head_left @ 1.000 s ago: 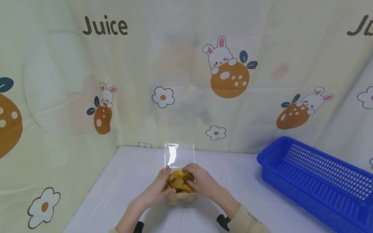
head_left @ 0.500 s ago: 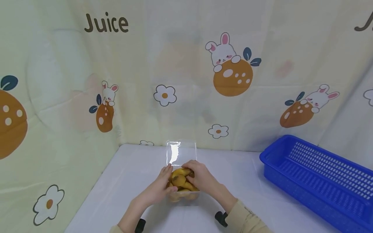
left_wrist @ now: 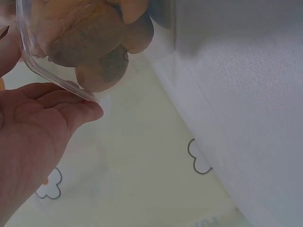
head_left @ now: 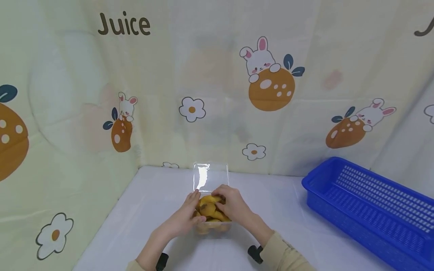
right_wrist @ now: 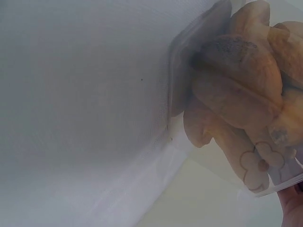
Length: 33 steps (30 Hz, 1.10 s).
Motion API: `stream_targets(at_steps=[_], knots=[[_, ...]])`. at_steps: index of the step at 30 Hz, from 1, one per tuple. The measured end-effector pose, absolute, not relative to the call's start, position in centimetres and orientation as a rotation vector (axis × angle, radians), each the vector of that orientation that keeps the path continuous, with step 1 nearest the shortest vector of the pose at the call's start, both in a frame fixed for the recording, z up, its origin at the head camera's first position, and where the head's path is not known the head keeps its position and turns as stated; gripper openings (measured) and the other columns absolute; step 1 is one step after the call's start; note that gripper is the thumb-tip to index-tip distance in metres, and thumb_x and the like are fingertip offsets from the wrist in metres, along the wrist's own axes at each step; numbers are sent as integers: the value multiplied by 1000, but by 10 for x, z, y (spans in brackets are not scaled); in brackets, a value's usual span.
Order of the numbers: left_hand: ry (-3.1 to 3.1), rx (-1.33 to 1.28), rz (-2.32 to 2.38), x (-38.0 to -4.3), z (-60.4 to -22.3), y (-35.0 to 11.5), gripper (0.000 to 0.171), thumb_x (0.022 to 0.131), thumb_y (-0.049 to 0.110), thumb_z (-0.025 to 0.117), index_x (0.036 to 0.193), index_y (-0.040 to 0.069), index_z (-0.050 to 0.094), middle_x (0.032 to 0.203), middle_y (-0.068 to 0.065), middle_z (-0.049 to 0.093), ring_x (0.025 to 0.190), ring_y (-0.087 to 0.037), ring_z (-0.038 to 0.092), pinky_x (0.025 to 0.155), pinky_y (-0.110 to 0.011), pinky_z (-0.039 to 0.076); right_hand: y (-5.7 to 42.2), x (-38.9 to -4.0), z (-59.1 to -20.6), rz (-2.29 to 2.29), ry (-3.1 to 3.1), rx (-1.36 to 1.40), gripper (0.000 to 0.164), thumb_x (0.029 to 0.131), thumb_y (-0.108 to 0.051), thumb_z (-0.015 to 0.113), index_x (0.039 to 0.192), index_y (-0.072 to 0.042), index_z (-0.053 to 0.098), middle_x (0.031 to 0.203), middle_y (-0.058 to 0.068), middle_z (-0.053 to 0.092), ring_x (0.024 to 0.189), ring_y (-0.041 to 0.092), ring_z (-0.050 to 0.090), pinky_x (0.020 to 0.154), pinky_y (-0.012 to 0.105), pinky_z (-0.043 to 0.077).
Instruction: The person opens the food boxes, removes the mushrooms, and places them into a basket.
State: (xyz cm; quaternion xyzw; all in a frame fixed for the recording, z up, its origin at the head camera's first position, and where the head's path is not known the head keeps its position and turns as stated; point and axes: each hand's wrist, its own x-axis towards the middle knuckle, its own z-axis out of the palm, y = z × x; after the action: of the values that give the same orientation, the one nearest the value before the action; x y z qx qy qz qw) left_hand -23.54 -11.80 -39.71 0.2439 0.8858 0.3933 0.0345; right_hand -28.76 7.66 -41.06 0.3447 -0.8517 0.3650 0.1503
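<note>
In the head view a clear plastic box [head_left: 222, 223] stands on the white table, its transparent lid [head_left: 215, 177] raised at the back. Stubby, rounded yellow-brown pieces [head_left: 207, 209] with dark patches fill it; I cannot tell their kind. My left hand [head_left: 183, 217] lies along the box's left side, fingers straight, thumb near the front rim. In the left wrist view, my left hand's fingers [left_wrist: 78, 106] touch the rim. My right hand [head_left: 235, 205] reaches over the right side, its thumb and curled fingers about one yellow piece. Only a bit of that hand [right_wrist: 289, 205] shows in the right wrist view.
A long blue plastic basket [head_left: 339, 205] with perforated walls sits on the right of the table [head_left: 268, 195]. Behind and to the left hangs a cream curtain [head_left: 217, 75] printed with rabbits, oranges and flowers.
The head view has shifted slightly, moving the scene a little up and right. Both hands stay at the box, and the pieces look almost unchanged.
</note>
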Motion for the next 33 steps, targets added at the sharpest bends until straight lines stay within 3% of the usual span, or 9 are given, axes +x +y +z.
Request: stream_targets(at_steps=[15, 23, 33], knots=[[2723, 749, 1209, -235, -401, -120, 72, 90, 16, 60, 142, -12, 18, 149, -26, 10, 136, -40, 3, 105, -56, 14, 77, -286, -411, 1217, -2411, 903, 21, 73, 4, 75, 93, -2, 71, 92, 3, 65, 82, 13, 62, 73, 22, 52], [2750, 717, 1216, -235, -398, -122, 74, 90, 16, 61, 143, -10, 16, 150, -24, 10, 137, -38, 3, 107, -54, 12, 71, -286, -401, 1384, -2336, 840, 20, 73, 8, 74, 91, -2, 72, 92, 3, 65, 77, 15, 63, 65, 26, 55], [2737, 641, 1257, -235, -397, -118, 85, 89, 16, 62, 144, -7, 2, 151, -23, 3, 137, -36, -1, 107, -53, 12, 78, -285, -395, 1536, -2275, 705, 22, 70, 13, 73, 89, 0, 72, 93, 5, 66, 77, 18, 64, 68, 30, 55]])
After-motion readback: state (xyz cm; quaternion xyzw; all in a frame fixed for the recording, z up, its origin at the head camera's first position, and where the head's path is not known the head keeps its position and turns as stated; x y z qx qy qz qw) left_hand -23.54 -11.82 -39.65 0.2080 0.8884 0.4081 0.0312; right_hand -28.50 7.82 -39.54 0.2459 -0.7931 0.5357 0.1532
